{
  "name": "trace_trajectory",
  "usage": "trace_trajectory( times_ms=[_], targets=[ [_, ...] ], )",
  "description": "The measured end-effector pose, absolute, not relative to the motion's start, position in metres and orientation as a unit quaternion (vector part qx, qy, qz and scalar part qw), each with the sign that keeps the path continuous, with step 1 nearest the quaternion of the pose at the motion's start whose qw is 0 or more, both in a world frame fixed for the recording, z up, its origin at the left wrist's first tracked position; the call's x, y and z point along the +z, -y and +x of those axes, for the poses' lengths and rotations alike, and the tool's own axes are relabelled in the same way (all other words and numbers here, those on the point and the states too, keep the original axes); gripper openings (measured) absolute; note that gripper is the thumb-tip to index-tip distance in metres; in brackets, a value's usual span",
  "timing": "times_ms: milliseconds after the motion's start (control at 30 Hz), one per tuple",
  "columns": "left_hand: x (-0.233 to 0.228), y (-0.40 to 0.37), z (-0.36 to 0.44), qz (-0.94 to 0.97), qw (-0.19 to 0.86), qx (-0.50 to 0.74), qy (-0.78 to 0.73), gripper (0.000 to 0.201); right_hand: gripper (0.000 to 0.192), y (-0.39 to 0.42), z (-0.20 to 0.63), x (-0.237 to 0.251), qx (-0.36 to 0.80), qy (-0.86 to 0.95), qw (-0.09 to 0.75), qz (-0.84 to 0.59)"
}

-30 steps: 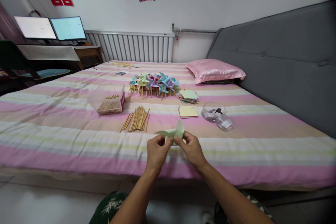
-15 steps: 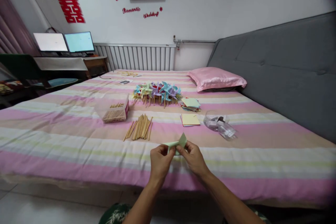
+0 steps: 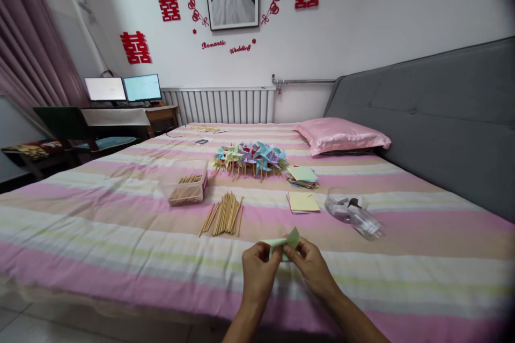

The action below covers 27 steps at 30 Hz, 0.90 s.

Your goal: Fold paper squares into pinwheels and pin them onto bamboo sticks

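Observation:
Between my two hands is a pale green sheet of paper [image 3: 293, 237], partly folded, with one corner sticking up. My left hand [image 3: 259, 268] pinches its left side, and my right hand [image 3: 311, 265] grips the right side, thumbs close together at the middle. Fingers cover much of the folds. Beyond the hands lies a bunch of thin wooden sticks [image 3: 226, 215]. A small stack of square paper with a yellow sheet on top [image 3: 303, 202] rests on the bed, and a taller stack topped in pale green [image 3: 302, 174] sits behind it.
Finished paper pinwheels [image 3: 249, 155] on sticks stand grouped at mid-bed. To their left is a clear plastic box [image 3: 187, 194] of sticks. Transparent plastic containers [image 3: 354, 211] lie at the right. A pink pillow [image 3: 341, 135] rests by the grey headboard [image 3: 426, 96]. Striped bedding [image 3: 132, 225] covers the bed.
The camera view has tilted up and shifted left, so the whole scene sits lower and further right. Both hands keep hold of the green paper, its fold looking nearly the same.

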<state>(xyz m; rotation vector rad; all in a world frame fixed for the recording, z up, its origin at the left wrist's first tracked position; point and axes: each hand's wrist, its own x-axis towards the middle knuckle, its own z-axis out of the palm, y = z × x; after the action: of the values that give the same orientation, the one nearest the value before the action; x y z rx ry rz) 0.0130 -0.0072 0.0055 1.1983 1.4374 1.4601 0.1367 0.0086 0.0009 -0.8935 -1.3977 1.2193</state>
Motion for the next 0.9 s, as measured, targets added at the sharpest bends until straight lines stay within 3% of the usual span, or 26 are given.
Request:
trace_trajectory(
  times_ms=[433, 900],
  targets=[
    [0.006, 0.005, 0.013, 0.45, 0.417, 0.587, -0.528, 0.019, 0.037, -0.009, 0.137, 0.0, 0.52, 0.583, 0.515, -0.352],
    [0.017, 0.012, 0.015, 0.471, 0.374, 0.591, -0.537, 0.017, 0.035, -0.01, 0.138, -0.003, 0.54, 0.572, 0.516, -0.34]
  ],
)
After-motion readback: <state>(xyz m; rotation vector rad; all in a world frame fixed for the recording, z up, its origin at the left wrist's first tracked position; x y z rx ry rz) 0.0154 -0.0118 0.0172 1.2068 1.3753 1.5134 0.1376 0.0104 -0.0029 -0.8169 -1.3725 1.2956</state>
